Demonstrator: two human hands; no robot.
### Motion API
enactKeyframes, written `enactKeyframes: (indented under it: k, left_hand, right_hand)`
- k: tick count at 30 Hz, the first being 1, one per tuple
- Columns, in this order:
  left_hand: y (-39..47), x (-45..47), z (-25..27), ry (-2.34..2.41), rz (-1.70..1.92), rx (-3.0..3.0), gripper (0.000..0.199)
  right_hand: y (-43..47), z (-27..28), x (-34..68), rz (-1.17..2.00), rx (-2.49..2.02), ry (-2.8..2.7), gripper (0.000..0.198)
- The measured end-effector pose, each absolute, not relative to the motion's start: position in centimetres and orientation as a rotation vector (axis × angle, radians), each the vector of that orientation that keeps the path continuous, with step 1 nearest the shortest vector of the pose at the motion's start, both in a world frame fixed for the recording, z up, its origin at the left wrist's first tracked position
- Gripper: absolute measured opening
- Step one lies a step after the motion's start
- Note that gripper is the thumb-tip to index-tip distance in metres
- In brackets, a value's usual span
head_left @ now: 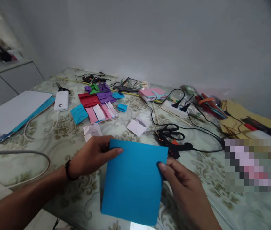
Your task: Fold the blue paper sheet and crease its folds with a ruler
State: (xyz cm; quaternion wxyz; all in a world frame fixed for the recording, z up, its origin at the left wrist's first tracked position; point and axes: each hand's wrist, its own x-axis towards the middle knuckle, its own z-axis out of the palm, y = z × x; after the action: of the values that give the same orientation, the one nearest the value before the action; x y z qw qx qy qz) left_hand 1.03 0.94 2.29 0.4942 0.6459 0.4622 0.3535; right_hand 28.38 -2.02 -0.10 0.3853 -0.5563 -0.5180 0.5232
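Note:
A blue sheet of paper [135,185] is held up over the near part of the table, its flat face toward me. My left hand [94,156] pinches its upper left corner, thumb on the front and fingers behind. At the upper right edge, my right hand [183,182] grips the sheet the same way, with its fingertips partly hidden behind. Just beyond the sheet lie a white folded paper [138,126] and a pale folded piece [92,131]. Black-handled scissors [171,131] and a black glue gun [173,146] rest past my right hand.
Folded papers in red [88,100], purple, pink and blue lie mid-table. A white power bank [61,100] with a cable sits left, beside large paper sheets [15,110]. Cords run from a white power strip [176,108] on the right. A grey wall [149,38] borders the table's back.

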Motion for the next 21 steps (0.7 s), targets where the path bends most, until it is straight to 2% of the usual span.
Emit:
enactKeyframes:
  k: [1,4,10,21]
  left_hand:
    - [0.9,1.0,2.4,1.119,0.894,1.577,0.025]
    - [0.8,1.0,2.4,1.093,0.986,1.575,0.043]
    - [0.7,1.4,2.0,1.153,0.968,1.675,0.018]
    - [0.2,1.8,2.3,1.183,0.945,1.775,0.014]
  right_hand:
    - [-2.0,0.0,28.4,1.318,-1.427,-1.328,0.045]
    - [-2.1,0.3,28.2,1.313,-1.439,-1.325,0.05]
    - [-2.4,-0.3,27.5,1.456,-1.434,-1.21,0.041]
    - [-3.4,-0.6,27.6,1.508,-1.527,-1.052,0.047]
